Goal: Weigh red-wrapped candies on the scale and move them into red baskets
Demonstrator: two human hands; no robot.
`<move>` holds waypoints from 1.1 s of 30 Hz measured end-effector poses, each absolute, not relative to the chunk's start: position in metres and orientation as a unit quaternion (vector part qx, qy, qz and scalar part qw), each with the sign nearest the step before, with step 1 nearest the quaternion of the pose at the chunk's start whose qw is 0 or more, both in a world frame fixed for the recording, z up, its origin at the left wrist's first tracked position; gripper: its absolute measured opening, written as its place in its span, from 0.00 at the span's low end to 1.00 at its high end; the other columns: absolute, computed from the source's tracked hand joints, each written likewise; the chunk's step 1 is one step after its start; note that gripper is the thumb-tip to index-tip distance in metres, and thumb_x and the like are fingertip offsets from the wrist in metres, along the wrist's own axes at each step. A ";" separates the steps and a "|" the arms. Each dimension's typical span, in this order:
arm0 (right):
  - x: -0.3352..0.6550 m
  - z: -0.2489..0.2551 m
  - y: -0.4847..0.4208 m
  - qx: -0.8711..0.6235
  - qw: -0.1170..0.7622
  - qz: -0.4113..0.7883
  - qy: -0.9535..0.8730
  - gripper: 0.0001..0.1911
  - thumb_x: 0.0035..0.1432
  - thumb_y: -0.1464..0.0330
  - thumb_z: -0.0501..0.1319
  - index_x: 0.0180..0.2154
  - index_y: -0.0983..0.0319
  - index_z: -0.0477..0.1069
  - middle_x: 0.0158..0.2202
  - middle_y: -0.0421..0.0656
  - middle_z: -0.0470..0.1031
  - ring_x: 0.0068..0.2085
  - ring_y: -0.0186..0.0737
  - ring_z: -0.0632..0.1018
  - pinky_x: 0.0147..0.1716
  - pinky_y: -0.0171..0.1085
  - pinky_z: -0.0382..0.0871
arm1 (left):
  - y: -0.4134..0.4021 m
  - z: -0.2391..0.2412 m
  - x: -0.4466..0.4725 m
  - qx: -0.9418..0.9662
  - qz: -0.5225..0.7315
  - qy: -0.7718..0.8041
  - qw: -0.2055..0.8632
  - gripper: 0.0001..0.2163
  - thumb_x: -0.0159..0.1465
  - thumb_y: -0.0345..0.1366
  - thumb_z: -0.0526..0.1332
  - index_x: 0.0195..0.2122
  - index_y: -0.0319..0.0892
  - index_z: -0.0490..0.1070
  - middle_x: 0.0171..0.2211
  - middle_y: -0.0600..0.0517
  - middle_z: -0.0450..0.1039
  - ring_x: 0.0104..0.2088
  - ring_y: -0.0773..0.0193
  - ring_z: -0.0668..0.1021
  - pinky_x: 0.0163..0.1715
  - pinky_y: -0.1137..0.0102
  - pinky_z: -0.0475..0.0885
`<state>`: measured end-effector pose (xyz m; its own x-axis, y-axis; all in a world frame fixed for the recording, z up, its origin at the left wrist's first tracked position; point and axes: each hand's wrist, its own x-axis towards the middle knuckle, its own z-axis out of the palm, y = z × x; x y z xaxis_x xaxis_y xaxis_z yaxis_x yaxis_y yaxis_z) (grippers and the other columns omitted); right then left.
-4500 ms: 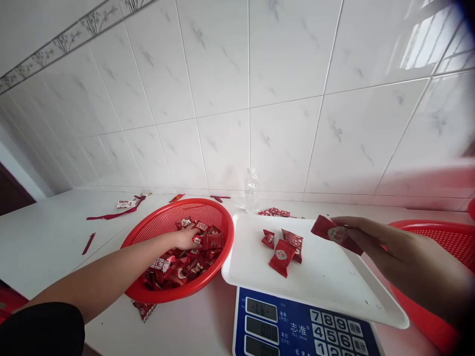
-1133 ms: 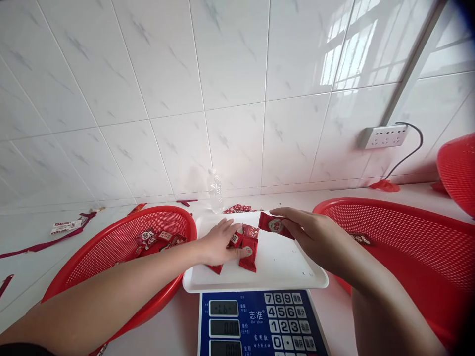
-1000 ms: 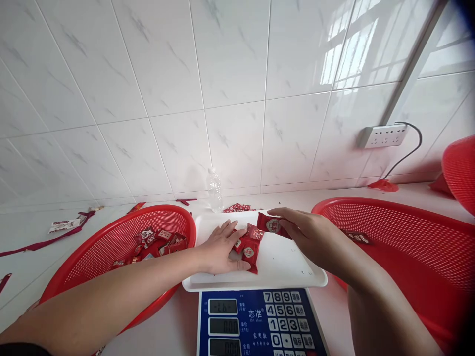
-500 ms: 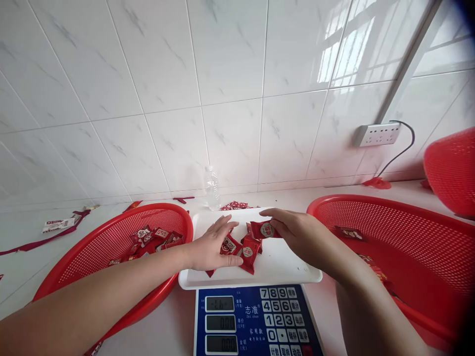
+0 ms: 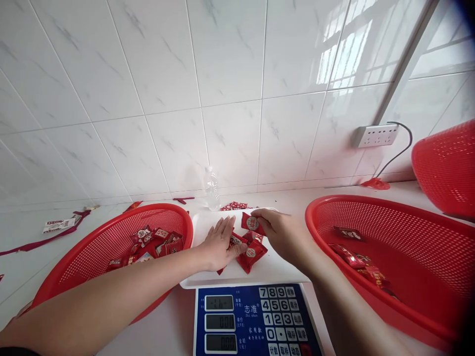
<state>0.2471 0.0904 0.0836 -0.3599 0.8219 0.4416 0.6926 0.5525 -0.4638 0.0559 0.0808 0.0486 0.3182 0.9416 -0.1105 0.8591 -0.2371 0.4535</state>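
A white tray (image 5: 282, 273) sits on top of a blue-panelled digital scale (image 5: 254, 333). Several small red wrapped packets (image 5: 252, 252) lie in a heap in the middle of the tray. My left hand (image 5: 218, 247) rests flat over the left side of the heap, its fingers stretched out and its thumb touching the packets. Between the thumb and fingers of my right hand (image 5: 282, 231) is one red packet (image 5: 251, 222), held just above the far side of the heap. The fingertips of the right hand are partly hidden.
A red mesh basket (image 5: 187, 225) with several packets stands left of the scale; another red basket (image 5: 334, 200) with a few stands right. A third red basket (image 5: 445, 168) is at the far right. A clear bottle (image 5: 212, 190) and a power strip (image 5: 377, 136) are by the wall.
My right hand has moved left with its packet, closer to my left hand. The heap has shifted slightly right, and my left hand has turned a little. More packets now show in the right basket.
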 end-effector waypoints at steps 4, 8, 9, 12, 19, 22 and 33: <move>0.246 0.080 0.090 -0.438 0.307 0.127 -0.835 0.21 0.63 0.71 0.47 0.54 0.60 0.67 0.50 0.48 0.75 0.50 0.44 0.75 0.45 0.41 0.70 | 0.077 0.054 0.051 0.754 0.157 0.594 0.233 0.35 0.66 0.54 0.44 0.67 0.40 0.34 0.69 0.41 0.33 0.67 0.52 0.38 0.64 0.53 0.42; 0.256 0.082 0.089 -0.436 0.225 0.133 -0.861 0.23 0.63 0.69 0.48 0.59 0.61 0.61 0.57 0.48 0.69 0.55 0.47 0.71 0.50 0.46 0.67 | 0.068 0.063 0.045 0.755 0.128 0.601 0.227 0.36 0.66 0.55 0.45 0.67 0.41 0.32 0.69 0.43 0.27 0.67 0.54 0.34 0.64 0.53 0.41; 0.259 0.082 0.090 -0.440 0.203 0.130 -0.865 0.23 0.63 0.69 0.49 0.59 0.61 0.62 0.57 0.49 0.68 0.56 0.48 0.70 0.51 0.46 0.66 | 0.066 0.065 0.045 0.758 0.118 0.599 0.228 0.37 0.65 0.56 0.45 0.67 0.41 0.32 0.69 0.43 0.26 0.67 0.53 0.33 0.64 0.52 0.40; 0.263 0.083 0.091 -0.444 0.157 0.136 -0.871 0.23 0.61 0.68 0.51 0.57 0.62 0.64 0.57 0.49 0.68 0.56 0.50 0.69 0.52 0.48 0.65 | 0.061 0.064 0.045 0.773 0.086 0.580 0.242 0.40 0.63 0.59 0.47 0.67 0.42 0.32 0.69 0.43 0.26 0.66 0.51 0.32 0.63 0.49 0.40; 0.252 0.078 0.090 -0.394 0.144 0.177 -0.890 0.22 0.55 0.74 0.53 0.52 0.58 0.69 0.52 0.46 0.74 0.50 0.46 0.74 0.49 0.45 0.67 | 0.070 0.045 0.055 0.788 0.052 0.576 0.210 0.40 0.62 0.60 0.46 0.68 0.42 0.34 0.69 0.44 0.27 0.66 0.49 0.33 0.63 0.47 0.36; 0.256 0.080 0.087 -0.391 0.149 0.190 -0.888 0.25 0.55 0.73 0.54 0.56 0.58 0.66 0.56 0.46 0.70 0.54 0.46 0.72 0.51 0.44 0.65 | 0.074 0.046 0.061 0.775 0.073 0.590 0.213 0.38 0.64 0.59 0.44 0.67 0.41 0.35 0.69 0.43 0.27 0.67 0.50 0.33 0.63 0.47 0.37; 0.264 0.081 0.089 -0.445 0.090 0.144 -0.879 0.30 0.54 0.69 0.58 0.59 0.56 0.61 0.55 0.46 0.71 0.52 0.51 0.73 0.45 0.47 0.69 | 0.068 0.087 0.004 0.705 0.256 0.637 0.177 0.30 0.67 0.51 0.45 0.65 0.42 0.40 0.69 0.43 0.34 0.68 0.54 0.42 0.64 0.57 0.42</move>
